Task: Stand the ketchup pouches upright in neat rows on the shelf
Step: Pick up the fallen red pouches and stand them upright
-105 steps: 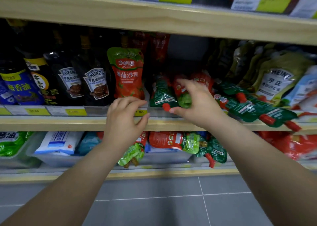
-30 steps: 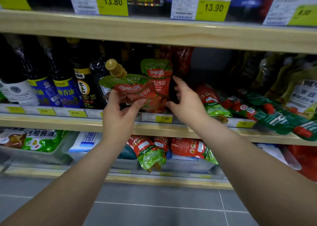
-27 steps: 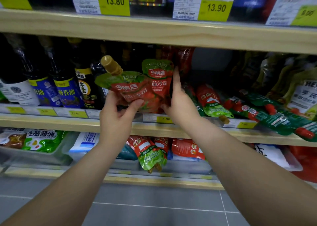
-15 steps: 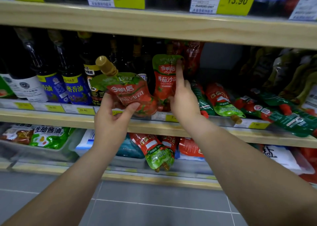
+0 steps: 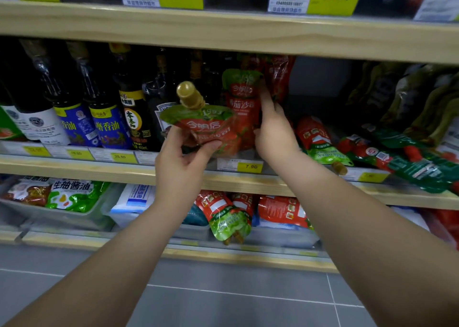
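Observation:
My left hand (image 5: 182, 161) grips a red and green ketchup pouch (image 5: 203, 125) with a tan spout cap, held tilted in front of the middle shelf (image 5: 74, 170). My right hand (image 5: 273, 133) presses on the right edge of an upright ketchup pouch (image 5: 242, 103) that stands on the shelf; I cannot tell whether its fingers close around it. Another red pouch (image 5: 279, 75) stands behind that one. Right of my right hand, a ketchup pouch (image 5: 316, 140) lies flat with its spout toward the shelf's front edge.
Dark sauce bottles (image 5: 109, 118) fill the shelf's left part. Green and red tube packs (image 5: 407, 157) lie across the right end, with olive Heinz pouches (image 5: 422, 103) behind. The lower shelf holds trays (image 5: 62, 217) of packets and more ketchup pouches (image 5: 228, 217). Price tags line the shelf edges.
The left hand has kept hold of its tilted pouch. The right hand's raised finger has come down from the upright pouch's front to its right edge.

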Action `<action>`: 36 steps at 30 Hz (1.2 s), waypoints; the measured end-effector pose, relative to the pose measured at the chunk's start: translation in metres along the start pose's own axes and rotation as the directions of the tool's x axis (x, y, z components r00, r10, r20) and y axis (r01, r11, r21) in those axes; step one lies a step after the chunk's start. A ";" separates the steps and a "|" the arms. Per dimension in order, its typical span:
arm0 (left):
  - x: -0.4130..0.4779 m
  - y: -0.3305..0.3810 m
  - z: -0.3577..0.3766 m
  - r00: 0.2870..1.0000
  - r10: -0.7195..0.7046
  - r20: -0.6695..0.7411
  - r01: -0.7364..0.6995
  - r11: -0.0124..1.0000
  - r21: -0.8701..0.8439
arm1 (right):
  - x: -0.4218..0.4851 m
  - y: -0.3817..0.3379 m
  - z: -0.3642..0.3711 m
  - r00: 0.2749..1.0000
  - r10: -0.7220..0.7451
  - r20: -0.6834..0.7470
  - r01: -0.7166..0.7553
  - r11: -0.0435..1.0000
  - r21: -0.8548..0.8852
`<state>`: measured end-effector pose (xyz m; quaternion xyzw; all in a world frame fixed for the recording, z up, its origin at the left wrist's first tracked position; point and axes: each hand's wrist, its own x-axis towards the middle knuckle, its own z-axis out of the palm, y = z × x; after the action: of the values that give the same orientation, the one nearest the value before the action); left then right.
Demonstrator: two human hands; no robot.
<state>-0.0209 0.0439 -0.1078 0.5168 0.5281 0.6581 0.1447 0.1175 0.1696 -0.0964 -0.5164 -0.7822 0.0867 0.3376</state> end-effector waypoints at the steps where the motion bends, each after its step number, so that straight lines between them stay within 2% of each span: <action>1: 0.002 0.001 0.007 1.000 0.002 -0.002 -0.002 1.000 0.008 | -0.003 0.003 -0.008 0.999 -0.032 -0.021 0.032 0.999 0.015; 3: 0.008 0.001 0.022 1.000 0.013 -0.007 -0.013 0.999 0.048 | -0.011 0.014 -0.025 0.995 -0.084 -0.060 0.083 0.996 -0.013; 6: 0.013 -0.002 0.043 0.997 0.079 -0.015 -0.075 0.983 0.168 | -0.027 0.036 -0.042 0.994 -0.087 -0.063 0.083 0.995 -0.063; 10: 0.019 -0.013 0.061 0.998 0.063 -0.025 -0.052 0.942 0.331 | -0.049 0.055 -0.049 0.992 -0.123 0.041 0.127 0.988 -0.093; 16: 0.022 -0.021 0.073 0.999 -0.020 -0.049 0.039 0.903 0.428 | -0.068 0.069 -0.050 0.977 -0.132 0.169 0.153 0.980 -0.123; 20: 0.023 -0.025 0.077 1.000 -0.022 -0.018 0.028 0.833 0.553 | -0.071 0.074 -0.051 0.973 -0.130 0.192 0.157 0.979 -0.132; 24: 0.025 -0.027 0.077 0.997 -0.069 -0.038 0.079 0.822 0.564 | -0.071 0.074 -0.050 0.985 -0.109 0.135 0.122 0.988 -0.091; 27: 0.023 -0.025 0.076 0.996 -0.077 -0.036 0.085 0.853 0.515 | -0.073 0.074 -0.049 0.989 -0.107 0.105 0.116 0.990 -0.086; 31: 0.000 -0.021 0.074 0.995 0.097 -0.022 -0.076 0.885 0.459 | -0.074 0.069 -0.052 0.996 -0.089 -0.026 0.089 0.996 0.004; 34: -0.014 -0.017 0.085 0.974 0.159 0.164 -0.212 0.894 0.394 | -0.070 0.064 -0.059 0.983 -0.086 -0.160 0.094 0.995 0.044; 36: -0.015 -0.014 0.098 0.947 0.147 0.285 -0.251 0.894 0.372 | -0.068 0.062 -0.065 0.979 -0.090 -0.184 0.104 0.993 0.064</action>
<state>0.0617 0.0922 -0.1366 0.6656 0.5737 0.4763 0.0316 0.2205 0.1245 -0.1073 -0.4706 -0.7689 0.0515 0.4298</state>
